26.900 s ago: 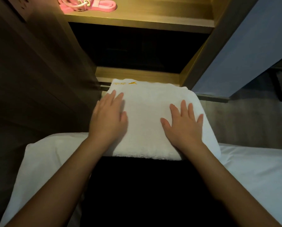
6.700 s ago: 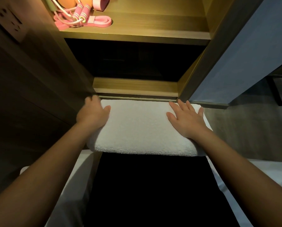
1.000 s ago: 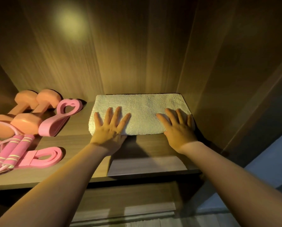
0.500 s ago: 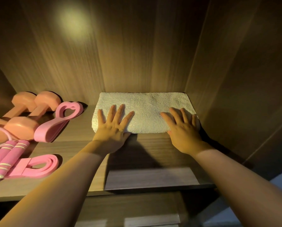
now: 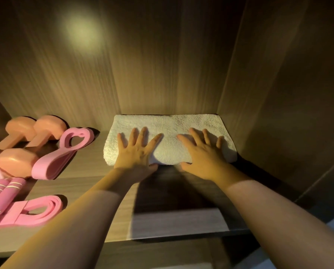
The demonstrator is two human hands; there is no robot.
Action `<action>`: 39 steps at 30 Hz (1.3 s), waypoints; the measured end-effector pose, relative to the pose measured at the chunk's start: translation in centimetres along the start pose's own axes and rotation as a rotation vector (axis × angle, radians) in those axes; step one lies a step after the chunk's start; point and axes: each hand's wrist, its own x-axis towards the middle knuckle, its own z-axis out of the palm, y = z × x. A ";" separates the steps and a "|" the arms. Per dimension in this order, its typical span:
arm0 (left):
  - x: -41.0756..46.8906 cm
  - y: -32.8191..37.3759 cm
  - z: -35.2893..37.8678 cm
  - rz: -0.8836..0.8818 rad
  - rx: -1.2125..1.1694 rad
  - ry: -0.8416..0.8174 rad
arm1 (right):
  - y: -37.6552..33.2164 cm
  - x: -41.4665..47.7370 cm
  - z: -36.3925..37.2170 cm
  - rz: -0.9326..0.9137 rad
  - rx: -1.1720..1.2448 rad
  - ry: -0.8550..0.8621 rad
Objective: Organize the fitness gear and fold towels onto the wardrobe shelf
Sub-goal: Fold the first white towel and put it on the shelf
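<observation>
The towel [image 5: 168, 131] lies long side left to right, against the back wall; both hands — left hand [image 5: 136, 150], right hand [image 5: 202, 154] — press flat on its near edge, fingers spread, equally near.

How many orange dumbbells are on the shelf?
2. Both lie side by side at the left of the shelf: the left dumbbell runs off the picture's edge, the right dumbbell beside the pink heart band. More may hide off-frame.
</observation>
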 end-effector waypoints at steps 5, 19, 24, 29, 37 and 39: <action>-1.0 -1.9 -1.5 -0.081 0.125 0.002 | 0.9 0.6 -1.1 0.041 -0.003 -0.129; 5.2 -1.8 -0.5 -0.210 -0.099 -0.106 | 0.6 5.7 -1.1 0.115 0.121 -0.078; 4.6 -3.8 -0.9 -0.394 -0.179 -0.211 | 3.0 4.3 -1.7 0.219 0.042 -0.076; 2.9 -3.0 -1.5 -0.419 -0.122 -0.031 | 1.8 3.5 -1.3 0.301 0.066 0.066; -0.2 0.8 0.4 -0.111 -0.080 0.196 | -0.3 -0.2 2.0 0.172 0.114 0.221; 0.3 0.7 0.7 -0.122 -0.069 0.204 | 0.0 0.4 2.1 0.162 0.114 0.227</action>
